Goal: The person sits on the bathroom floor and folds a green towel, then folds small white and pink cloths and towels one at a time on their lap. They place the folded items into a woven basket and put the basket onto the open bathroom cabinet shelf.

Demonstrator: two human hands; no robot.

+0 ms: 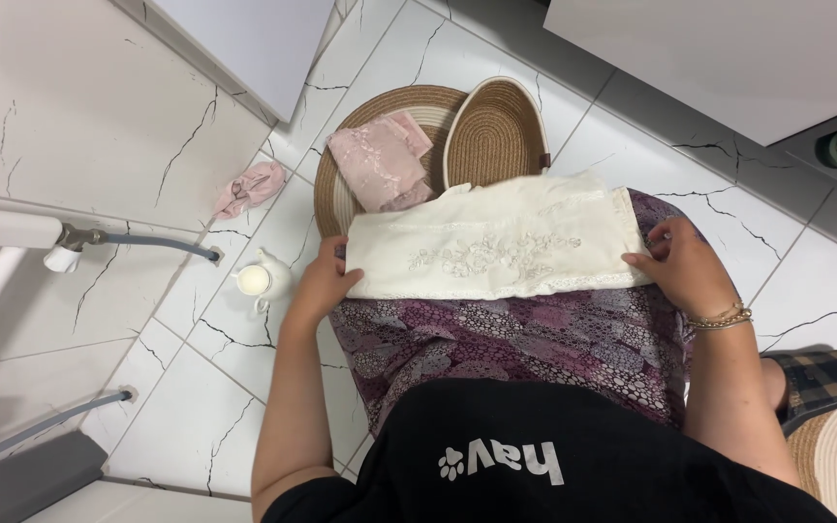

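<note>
A cream embroidered cloth (491, 242) lies folded across my lap, on a purple patterned skirt (525, 339). My left hand (322, 281) grips its left end, fingers curled over the edge. My right hand (682, 266) presses down on its right end, a gold bracelet on the wrist. Beyond the cloth, a round woven basket (336, 169) on the floor holds a folded pink lace cloth (380, 160). A smaller oval woven basket (491, 131) leans tilted inside it.
White marble-look tiles (196, 387) cover the floor. A crumpled pink cloth (249, 189) and a small white teapot (262, 281) sit left of the baskets. A grey hose (162, 244) runs to the wall. White cabinets stand at the top. A slipper (825, 378) rests on a woven rug.
</note>
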